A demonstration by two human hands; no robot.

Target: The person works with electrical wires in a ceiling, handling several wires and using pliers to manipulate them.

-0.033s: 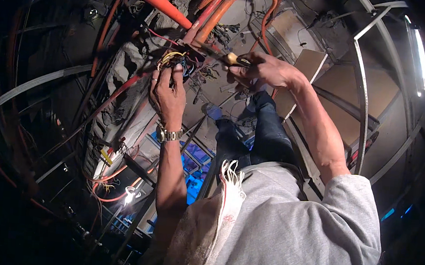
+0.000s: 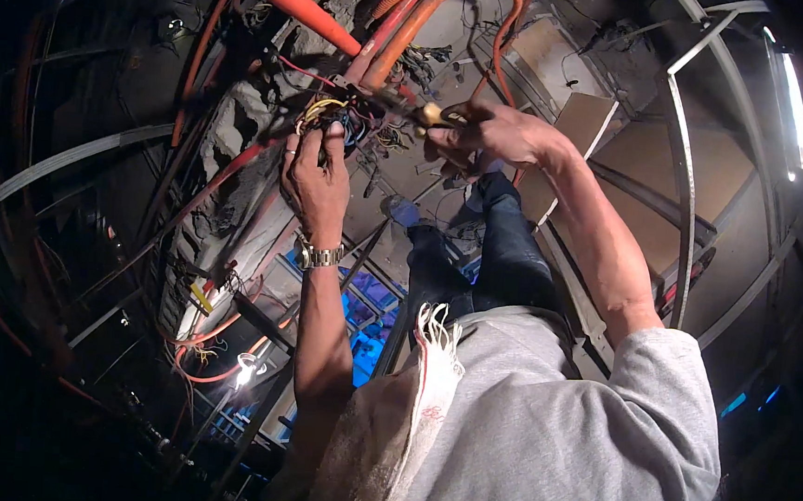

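"What's worrying you?"

"The left hand (image 2: pixel 318 178) is pinching the coloured wires (image 2: pixel 324 110), far and left, on the near side of the orange pipe (image 2: pixel 407 39). The right hand (image 2: pixel 506 135) is gripping a yellow-handled tool (image 2: pixel 432 114), just right of them."

"Is it touching them?"

"I can't tell; its tip is looking blurred. If it's slipping left, it could be nicking wires or jabbing that hand."
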